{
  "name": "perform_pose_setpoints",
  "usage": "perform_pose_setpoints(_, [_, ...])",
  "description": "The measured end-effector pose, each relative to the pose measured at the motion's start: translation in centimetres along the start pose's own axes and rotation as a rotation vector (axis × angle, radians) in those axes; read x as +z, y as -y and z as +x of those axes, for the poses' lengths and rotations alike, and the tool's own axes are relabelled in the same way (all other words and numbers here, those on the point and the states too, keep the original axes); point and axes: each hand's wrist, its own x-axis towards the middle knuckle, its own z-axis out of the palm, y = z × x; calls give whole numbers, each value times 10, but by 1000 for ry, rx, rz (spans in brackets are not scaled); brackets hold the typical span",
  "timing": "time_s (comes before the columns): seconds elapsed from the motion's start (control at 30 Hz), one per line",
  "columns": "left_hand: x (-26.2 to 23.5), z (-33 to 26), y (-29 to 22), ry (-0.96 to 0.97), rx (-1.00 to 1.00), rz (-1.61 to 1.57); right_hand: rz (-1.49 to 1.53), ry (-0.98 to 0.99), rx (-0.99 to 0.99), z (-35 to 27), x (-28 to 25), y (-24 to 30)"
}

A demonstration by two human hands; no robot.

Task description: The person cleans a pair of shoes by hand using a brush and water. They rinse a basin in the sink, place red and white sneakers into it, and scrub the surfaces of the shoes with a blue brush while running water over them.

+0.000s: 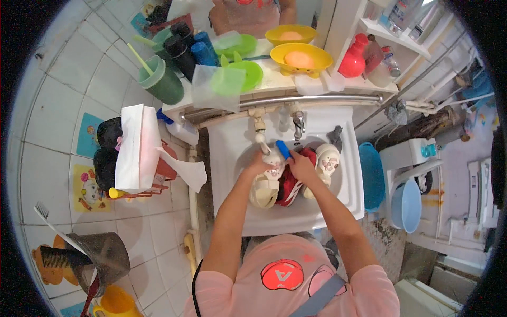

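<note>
Several shoes fill the white sink (pixel 346 201). My left hand (pixel 257 165) grips the upper part of a cream-white clog (pixel 265 191) at the left, below the taps. In my right hand (pixel 302 165) is a blue brush (pixel 283 149), held against the same clog's toe; its bristles are hidden. A red shoe (pixel 288 186) with white trim lies in the middle, partly under my right hand and wrist. The second cream-white clog (pixel 328 160) rests on the right side of the basin, with my right forearm crossing in front of it.
A chrome tap (pixel 298 122) and a white valve (pixel 259 127) stand at the sink's back. Above is a shelf with yellow bowls (pixel 302 59), a green dish (pixel 248 75) and cups. A tissue pack (pixel 138 148) hangs left; blue basins (pixel 371 177) stand right.
</note>
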Motion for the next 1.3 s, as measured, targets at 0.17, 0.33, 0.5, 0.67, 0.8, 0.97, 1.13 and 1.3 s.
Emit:
perform_pose_setpoints(0.17, [-14, -14, -62, 192, -3, 72, 49, -128, 109, -22, -4, -17])
perform_pose_setpoints(0.33, [-18, -15, -68, 144, -28, -3, 91, -145, 115, -28, 3, -17])
perform_pose_setpoints(0.5, [-13, -8, -41, 109, 8, -83, 135, -66, 143, -46, 13, 4])
perform_pose_setpoints(0.67, [-9, 1, -20, 62, -17, 17, 123, -142, 58, -40, 20, -4])
perform_pose_setpoints(0.8, [-8, 0, -34, 37, -48, 132, 144, -27, 18, -50, 41, -5])
perform_pose_setpoints(0.97, [-16, -7, -19, -18, 21, 113, 141, 59, 28, -60, 40, 5])
perform_pose_setpoints(1.13, [-11, 2, -24, -34, 49, 211, 178, -51, -14, -66, 61, -9])
perform_pose_setpoints(1.3, [-23, 2, 9, -3, 108, -33, 195, -68, 81, -68, 34, 21])
